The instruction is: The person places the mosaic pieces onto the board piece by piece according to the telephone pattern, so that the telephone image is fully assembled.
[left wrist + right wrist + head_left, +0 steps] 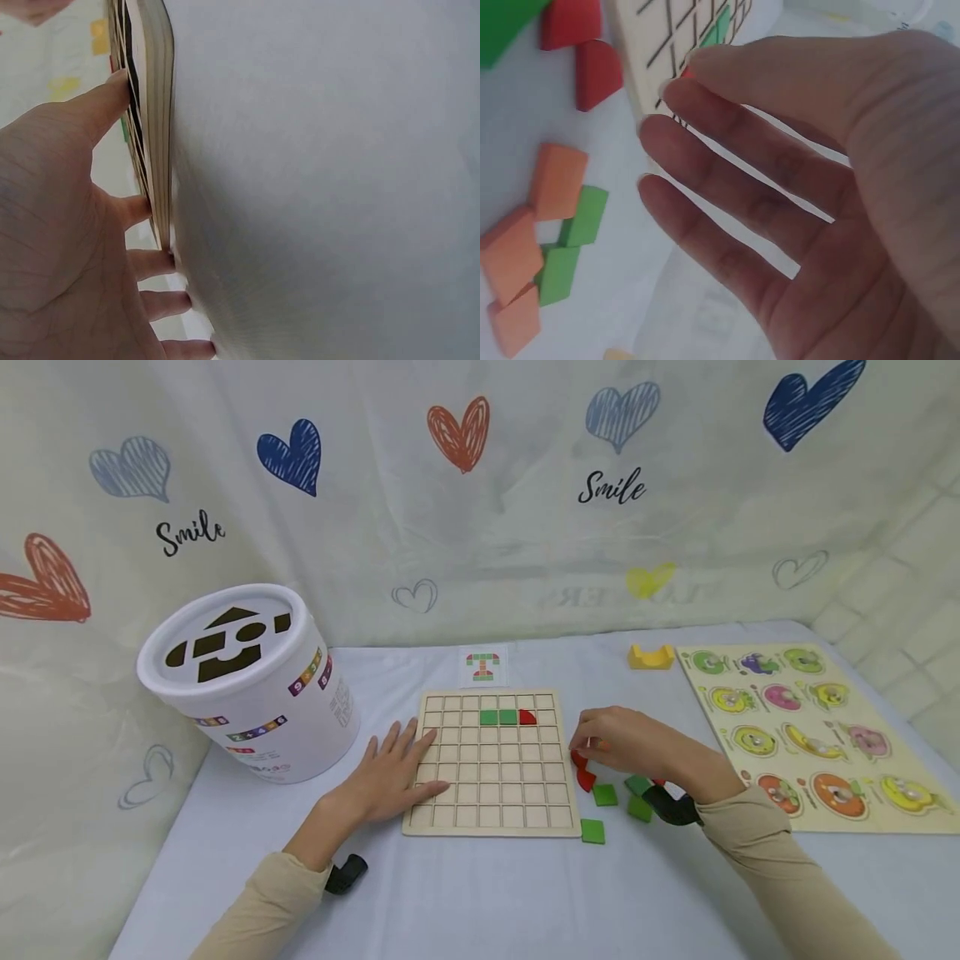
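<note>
On the left part of the square wooden grid board (487, 793) rests my left hand (390, 774), fingers spread. Its fingers meet the layered board edge (159, 127) in the left wrist view. Two green squares (489, 717) and a red quarter-round piece (527, 717) lie in a row in the grid's upper part. Just off the board's right side is my right hand (626, 743), above loose red pieces (585, 779). The right wrist view shows its fingers extended, thumb near the index finger, with no clearly held piece; orange pieces (559, 180) lie beyond.
Behind the board lies a small pattern card (483, 667). A white lidded bucket (277, 718) stands at the left. Loose green squares (592, 832) lie right of the board, a yellow block (651, 657) farther back, and a fruit puzzle board (817, 735) at the far right.
</note>
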A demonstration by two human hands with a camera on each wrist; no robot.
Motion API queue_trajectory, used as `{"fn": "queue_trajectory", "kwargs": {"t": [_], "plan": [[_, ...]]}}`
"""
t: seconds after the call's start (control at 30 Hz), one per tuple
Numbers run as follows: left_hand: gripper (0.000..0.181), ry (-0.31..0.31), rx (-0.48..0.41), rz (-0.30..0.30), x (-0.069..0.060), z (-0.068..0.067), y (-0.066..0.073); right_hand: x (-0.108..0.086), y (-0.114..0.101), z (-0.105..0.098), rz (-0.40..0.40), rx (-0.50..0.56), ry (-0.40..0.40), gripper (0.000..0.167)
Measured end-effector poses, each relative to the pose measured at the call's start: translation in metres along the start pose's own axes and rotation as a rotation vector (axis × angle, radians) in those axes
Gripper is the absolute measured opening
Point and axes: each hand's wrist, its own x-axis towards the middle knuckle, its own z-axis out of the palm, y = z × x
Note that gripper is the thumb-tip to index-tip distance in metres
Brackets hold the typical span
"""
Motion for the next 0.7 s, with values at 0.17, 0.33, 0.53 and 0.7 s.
{"fn": "queue_trajectory", "kwargs": {"t": [0.17, 0.33, 0.53, 0.7], "plan": [[0.090, 0.008, -0.001, 0.004, -0.001, 0.001, 0.001, -0.021, 0.003, 0.004, 0.042, 0.012, -0.077, 0.018], [0.089, 0.011, -0.006, 0.002, -0.002, 0.000, 0.002, -0.041, 0.011, 0.007, 0.072, 0.018, -0.110, 0.026], [0.088, 0.006, -0.015, -0.004, -0.003, -0.002, 0.002, -0.054, 0.022, 0.013, 0.021, -0.008, -0.053, 0.025], [0.088, 0.007, -0.019, -0.005, -0.003, -0.002, 0.002, -0.056, 0.026, 0.016, 0.027, 0.027, -0.044, 0.027]]}}
